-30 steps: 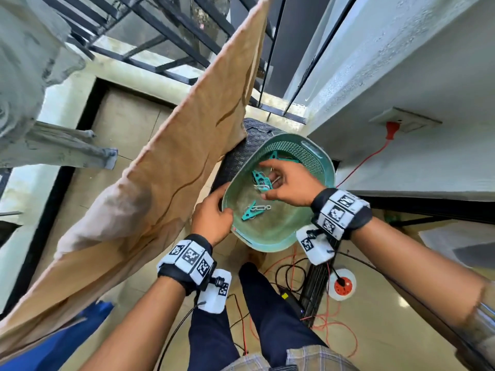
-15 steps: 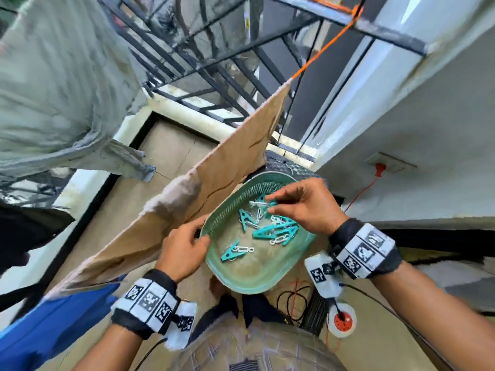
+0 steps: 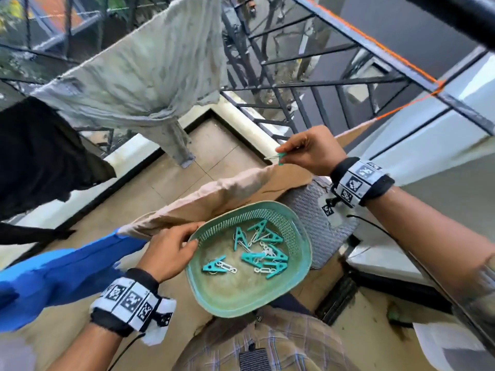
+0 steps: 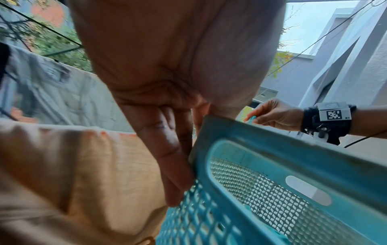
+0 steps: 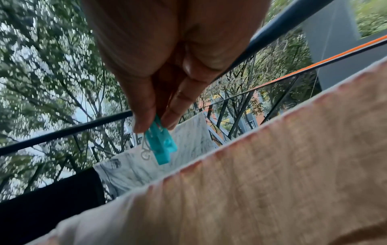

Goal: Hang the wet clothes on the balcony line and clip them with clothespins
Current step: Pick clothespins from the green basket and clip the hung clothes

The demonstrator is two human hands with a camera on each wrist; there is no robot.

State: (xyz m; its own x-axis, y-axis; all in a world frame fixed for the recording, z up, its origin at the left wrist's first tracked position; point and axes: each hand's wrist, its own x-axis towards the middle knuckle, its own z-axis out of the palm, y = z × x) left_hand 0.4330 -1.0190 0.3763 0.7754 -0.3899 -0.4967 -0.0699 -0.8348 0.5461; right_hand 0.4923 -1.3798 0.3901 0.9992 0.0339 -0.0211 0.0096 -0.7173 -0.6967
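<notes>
A teal clothespin (image 5: pixel 160 145) is pinched between thumb and fingertips of the right hand (image 3: pixel 312 152), poised just above the top fold of a tan cloth (image 3: pixel 227 194) draped over the orange balcony line (image 3: pixel 407 105). The pin hangs tip-down near the cloth's upper edge, not yet touching it so far as the wrist view shows. Below, the left hand (image 3: pixel 168 253) grips the near-left rim of a green perforated basket (image 3: pixel 305 253), thumb inside and fingers outside the wall, holding it level at waist height; several more clothespins (image 3: pixel 257 250) lie loose on its floor.

To do the step well, the pin should probably be squeezed at its tail end until its jaws gape, then pushed straight down over both the fold and the line beneath it before release, so it bites rope as well as fabric. Keeping the basket steady would stop the spare pins sliding.

Further along the line, a grey garment (image 3: pixel 144 76), a black one (image 3: pixel 40 153) and a blue one (image 3: pixel 67 271) already hang against the balcony railing (image 3: pixel 308 84).
</notes>
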